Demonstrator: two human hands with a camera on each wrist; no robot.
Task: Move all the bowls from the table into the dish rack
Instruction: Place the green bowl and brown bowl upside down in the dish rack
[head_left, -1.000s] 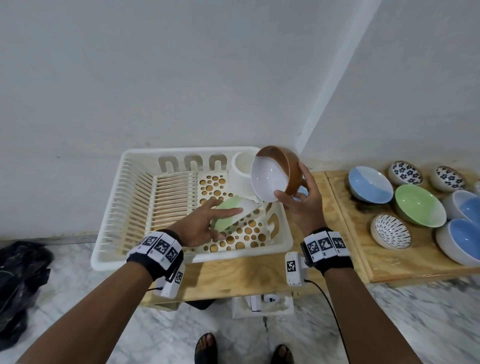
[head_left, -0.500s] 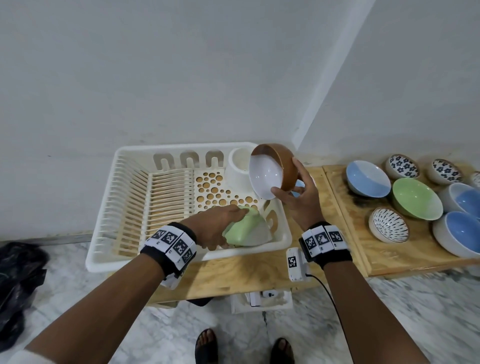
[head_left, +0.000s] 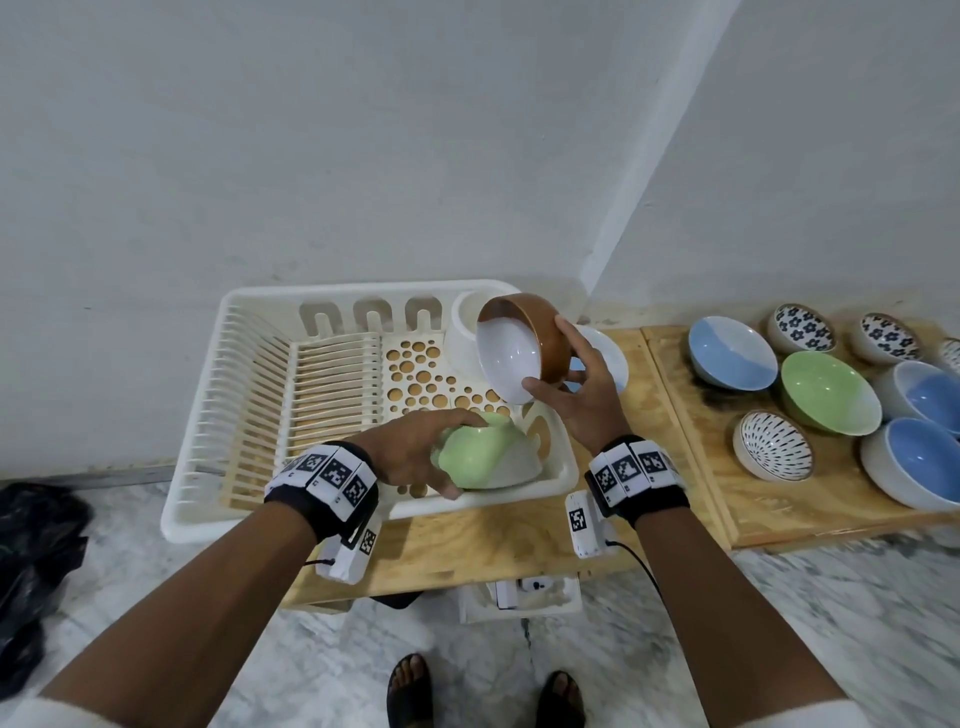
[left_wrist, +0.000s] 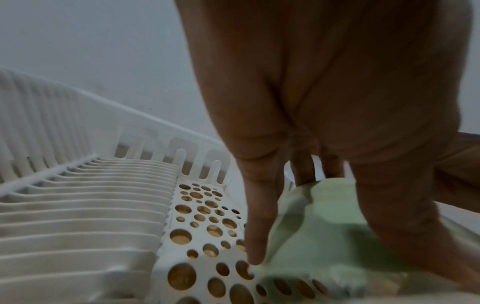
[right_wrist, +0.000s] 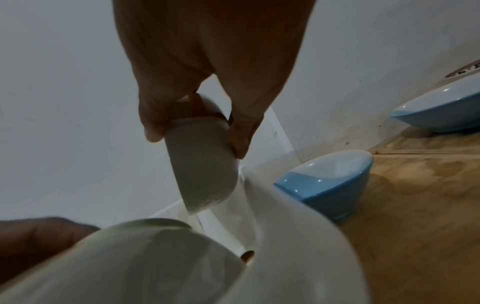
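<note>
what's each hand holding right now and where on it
Left hand grips the upside-down green bowl over its base and side, in the dish rack. Right hand holds the tilted brown bowl by its rim and outer side.

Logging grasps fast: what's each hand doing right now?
Left hand: grips the upturned green ceramic bowl in the white plastic dish rack.
Right hand: holds the tilted brown-and-white bowl.

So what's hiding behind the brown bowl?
Behind the brown bowl, a blue and white bowl sits on the table. The right hand covers part of it.
</note>
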